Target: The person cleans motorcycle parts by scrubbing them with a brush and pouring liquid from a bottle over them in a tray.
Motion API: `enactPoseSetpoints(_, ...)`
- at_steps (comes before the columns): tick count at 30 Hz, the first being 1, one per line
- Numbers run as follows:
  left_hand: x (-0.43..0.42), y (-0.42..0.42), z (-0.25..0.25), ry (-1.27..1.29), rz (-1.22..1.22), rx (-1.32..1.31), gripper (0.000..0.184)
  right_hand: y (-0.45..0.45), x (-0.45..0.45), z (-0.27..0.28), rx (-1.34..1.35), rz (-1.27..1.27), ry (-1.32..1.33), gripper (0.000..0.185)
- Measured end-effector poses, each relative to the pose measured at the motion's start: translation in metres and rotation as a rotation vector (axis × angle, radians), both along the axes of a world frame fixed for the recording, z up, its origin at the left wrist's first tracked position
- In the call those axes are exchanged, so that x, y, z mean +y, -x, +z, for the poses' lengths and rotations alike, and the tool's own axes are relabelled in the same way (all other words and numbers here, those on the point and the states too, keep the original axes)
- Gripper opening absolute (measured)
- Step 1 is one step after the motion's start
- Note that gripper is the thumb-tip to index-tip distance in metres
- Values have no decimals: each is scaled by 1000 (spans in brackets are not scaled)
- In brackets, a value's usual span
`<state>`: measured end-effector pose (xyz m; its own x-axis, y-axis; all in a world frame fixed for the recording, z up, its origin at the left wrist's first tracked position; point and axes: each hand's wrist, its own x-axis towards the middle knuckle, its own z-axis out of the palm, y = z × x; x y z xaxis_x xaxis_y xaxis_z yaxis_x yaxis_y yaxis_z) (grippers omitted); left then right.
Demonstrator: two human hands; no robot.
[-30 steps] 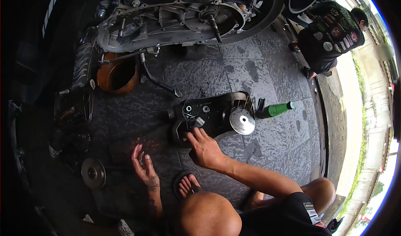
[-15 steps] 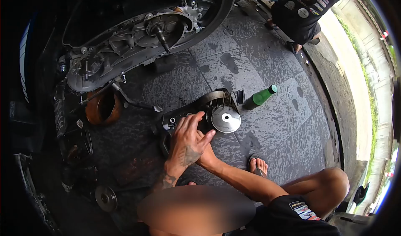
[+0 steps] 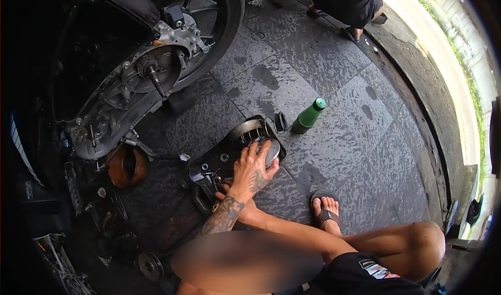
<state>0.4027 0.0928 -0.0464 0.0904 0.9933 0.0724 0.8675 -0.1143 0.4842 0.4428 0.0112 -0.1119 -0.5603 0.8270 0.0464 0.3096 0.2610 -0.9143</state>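
My left hand (image 3: 253, 172), with a tattooed forearm, has its fingers and thumb curved over a round silver pulley disc (image 3: 272, 151). The disc lies at the right end of a dark engine cover (image 3: 237, 141) on the floor. A large coil spring (image 3: 263, 133) stands behind the disc. Nuts and small metal parts (image 3: 205, 167) lie in the left part of the cover. My right hand (image 3: 245, 210) crosses beneath the left wrist. Its bent fingertips are at the small parts, mostly hidden by the left forearm; what they hold is not visible.
A green bottle (image 3: 309, 116) stands right of the cover. Up left is a scooter with its drive case (image 3: 130, 94) exposed. An orange-brown bowl (image 3: 125, 171) and a grooved metal wheel (image 3: 150, 266) are at left. Another person (image 3: 344, 3) crouches at the top.
My hands were together over the cover; now they are apart. The left has moved right onto the disc, the right down left to the small parts. The camera view has shifted.
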Motion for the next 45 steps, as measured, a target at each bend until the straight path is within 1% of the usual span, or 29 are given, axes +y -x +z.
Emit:
enactPoseSetpoints(1,3,8,-2,-41,-4,-86,45,3,3,12,102,-41,476,42)
enactPoseSetpoints(2,5,16,0,-45,-6,-176,43,9,0,-15,54,-34,328,40)
enactPoseSetpoints(3,9,23,5,-48,-7,-268,41,8,0,-18,58,-41,335,40)
enactPoseSetpoints(4,12,29,10,43,36,-338,40,8,1,-22,-78,35,-57,36)
enactPoseSetpoints(5,16,35,9,127,59,-397,42,7,5,-14,-215,112,-449,32)
enactPoseSetpoints(6,18,40,7,127,39,-436,42,3,6,-6,-295,161,-423,37)
enactPoseSetpoints(7,20,45,7,125,21,-475,41,0,8,4,-294,162,-420,37)
enactPoseSetpoints(9,20,49,6,118,20,-485,40,-6,12,20,-168,117,-394,37)
enactPoseSetpoints(10,20,51,5,106,24,-476,40,-11,15,27,-110,85,-393,33)
enactPoseSetpoints(11,20,53,4,94,27,-468,39,-19,18,31,-106,88,-394,33)
enactPoseSetpoints(13,18,51,4,112,34,-497,39,-42,25,37,31,32,-216,29)
enactPoseSetpoints(15,14,48,11,132,-8,-474,38,-68,38,47,5,-240,-230,27)
enactPoseSetpoints(17,8,44,11,123,-53,-463,43,-85,64,32,182,-646,-188,24)
enactPoseSetpoints(19,0,41,-3,62,-101,-359,49,-99,98,47,105,-760,-227,20)
enactPoseSetpoints(20,-4,37,-3,138,-95,-336,58,-106,110,52,34,-757,-198,21)
enactPoseSetpoints(22,-10,27,-9,107,-103,-287,62,-114,132,53,-101,-732,-184,27)
enactPoseSetpoints(23,-14,24,-14,81,-109,-238,65,-114,138,54,-102,-735,-187,27)
enactPoseSetpoints(24,-16,24,-20,134,-136,-237,73,-114,142,55,-180,-697,-169,29)
enactPoseSetpoints(25,-18,23,-25,128,-136,-238,73,-112,145,55,-257,-656,-153,30)
enactPoseSetpoints(27,-24,22,-32,52,-171,-152,79,-110,149,49,-246,-651,-155,29)
enactPoseSetpoints(28,-25,24,-35,53,-185,-140,84,-109,151,45,-230,-648,-152,28)
enactPoseSetpoints(30,-28,25,-31,54,-164,-152,84,-108,152,47,-191,-642,-113,25)
enactPoseSetpoints(31,-29,26,-30,55,-147,-164,85,-108,153,48,-140,-616,-120,24)
enactPoseSetpoints(32,-31,27,-31,37,-140,-174,85,-109,151,52,-147,-587,-158,23)
enactPoseSetpoints(35,-41,22,-27,-12,-53,-296,80,-102,141,66,-128,-519,-233,22)
enactPoseSetpoints(37,-49,14,-28,-63,41,-371,73,-100,139,62,-132,-509,-270,22)
enactPoseSetpoints(41,-57,0,-26,-180,226,-530,57,-95,132,64,-101,-517,-268,20)
enactPoseSetpoints(43,-54,-4,-23,-206,259,-623,52,-94,131,63,-106,-516,-306,21)
enactPoseSetpoints(45,-50,-6,-29,-222,328,-651,50,-98,135,60,-147,-508,-278,21)
